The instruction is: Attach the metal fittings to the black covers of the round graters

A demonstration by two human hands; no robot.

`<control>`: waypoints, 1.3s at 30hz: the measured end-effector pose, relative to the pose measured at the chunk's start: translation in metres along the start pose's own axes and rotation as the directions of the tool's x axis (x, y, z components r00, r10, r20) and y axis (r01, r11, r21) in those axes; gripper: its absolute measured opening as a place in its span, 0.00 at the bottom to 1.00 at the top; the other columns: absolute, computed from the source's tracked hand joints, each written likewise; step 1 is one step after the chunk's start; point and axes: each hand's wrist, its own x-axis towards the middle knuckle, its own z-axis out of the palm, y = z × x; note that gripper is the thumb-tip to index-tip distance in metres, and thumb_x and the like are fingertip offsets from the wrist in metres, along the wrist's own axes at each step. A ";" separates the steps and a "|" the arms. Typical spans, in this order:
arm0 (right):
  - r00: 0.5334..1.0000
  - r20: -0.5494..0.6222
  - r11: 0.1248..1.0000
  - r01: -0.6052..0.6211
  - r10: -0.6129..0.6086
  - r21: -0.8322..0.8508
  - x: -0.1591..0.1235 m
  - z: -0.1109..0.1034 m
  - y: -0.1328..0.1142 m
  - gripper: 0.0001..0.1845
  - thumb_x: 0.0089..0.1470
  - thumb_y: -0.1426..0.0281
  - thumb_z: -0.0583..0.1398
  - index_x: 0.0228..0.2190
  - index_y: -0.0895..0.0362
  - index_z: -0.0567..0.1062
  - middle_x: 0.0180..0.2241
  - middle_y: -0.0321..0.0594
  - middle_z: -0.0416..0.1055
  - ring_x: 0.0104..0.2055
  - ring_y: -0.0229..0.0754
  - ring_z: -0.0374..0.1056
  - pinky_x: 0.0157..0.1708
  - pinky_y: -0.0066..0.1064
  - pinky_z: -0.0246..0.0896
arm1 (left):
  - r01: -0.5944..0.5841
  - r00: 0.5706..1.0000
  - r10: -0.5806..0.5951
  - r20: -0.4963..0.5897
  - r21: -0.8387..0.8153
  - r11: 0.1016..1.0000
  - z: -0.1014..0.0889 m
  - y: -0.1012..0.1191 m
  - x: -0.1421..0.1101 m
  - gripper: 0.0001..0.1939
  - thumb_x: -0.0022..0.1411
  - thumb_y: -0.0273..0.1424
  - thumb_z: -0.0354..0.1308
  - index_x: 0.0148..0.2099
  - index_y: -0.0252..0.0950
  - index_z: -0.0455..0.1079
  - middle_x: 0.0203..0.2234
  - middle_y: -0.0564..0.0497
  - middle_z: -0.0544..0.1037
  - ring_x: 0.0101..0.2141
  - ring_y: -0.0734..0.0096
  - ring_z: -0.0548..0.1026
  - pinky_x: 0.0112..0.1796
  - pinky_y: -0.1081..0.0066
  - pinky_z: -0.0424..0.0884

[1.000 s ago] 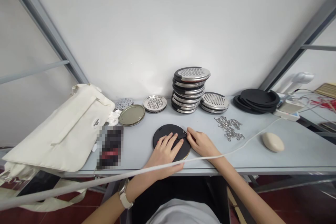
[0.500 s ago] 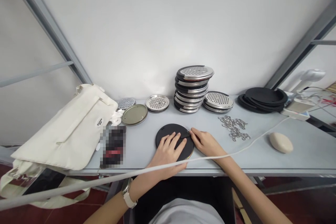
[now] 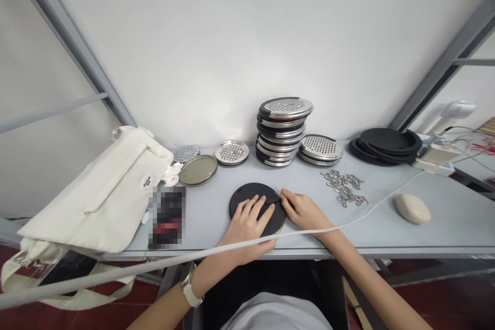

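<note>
A round black disc (image 3: 242, 193) lies on the table in front of me, a thin shiny rim showing at its lower right edge. My left hand (image 3: 247, 221) rests flat on top of it with the fingers spread. At the disc's right edge, my right hand (image 3: 297, 209) pinches a small metal wire clip (image 3: 277, 194); the fingertips partly hide it. Several similar wire clips (image 3: 344, 185) lie in a loose pile to the right.
A tall stack of round graters (image 3: 282, 134) stands behind the disc, with a shorter grater stack (image 3: 320, 148) beside it. Black discs (image 3: 386, 145) are piled at right, near a beige mouse (image 3: 413, 209). A white cable (image 3: 371, 211) crosses in front. A cream bag (image 3: 100, 191) lies left.
The view shifts very slightly. Both hands keep nearly the same place on the disc and the clip.
</note>
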 end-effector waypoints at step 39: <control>0.999 -0.013 0.999 -0.039 0.039 -0.012 -0.002 -0.002 -0.001 0.15 0.59 0.67 0.47 0.23 0.55 0.65 0.19 0.37 0.69 0.21 0.38 0.65 0.24 0.27 0.46 | 0.013 1.000 -0.013 0.010 -0.013 1.000 0.000 0.001 0.001 0.31 0.60 0.42 0.52 0.63 0.36 0.57 0.60 0.42 0.60 0.60 0.52 0.57 0.56 0.55 0.55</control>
